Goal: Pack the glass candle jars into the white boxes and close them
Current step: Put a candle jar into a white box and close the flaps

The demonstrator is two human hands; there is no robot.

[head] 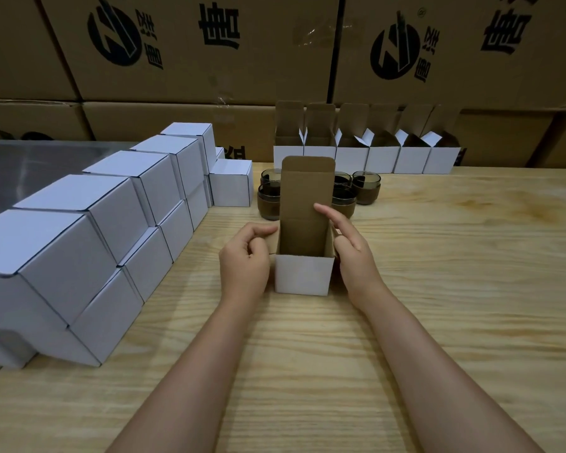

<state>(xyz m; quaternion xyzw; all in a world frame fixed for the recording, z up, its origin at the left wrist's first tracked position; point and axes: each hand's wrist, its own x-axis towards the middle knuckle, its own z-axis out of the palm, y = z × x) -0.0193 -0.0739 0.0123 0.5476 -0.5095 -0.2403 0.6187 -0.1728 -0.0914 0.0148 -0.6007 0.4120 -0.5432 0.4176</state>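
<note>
A white box (303, 276) stands open in the middle of the wooden table (438, 289), its brown lid flap upright. My left hand (245, 259) pinches the box's left side flap. My right hand (352, 243) lies against the right side, fingers straight, index tip touching the upright lid. I cannot see whether anything is inside the box. Several dark glass candle jars (366, 188) stand just behind it, partly hidden by the lid.
Closed white boxes (111, 204) are stacked two high in a row along the left. A row of open white boxes (383, 158) lines the back edge. Large printed brown cartons (209, 50) form a wall behind.
</note>
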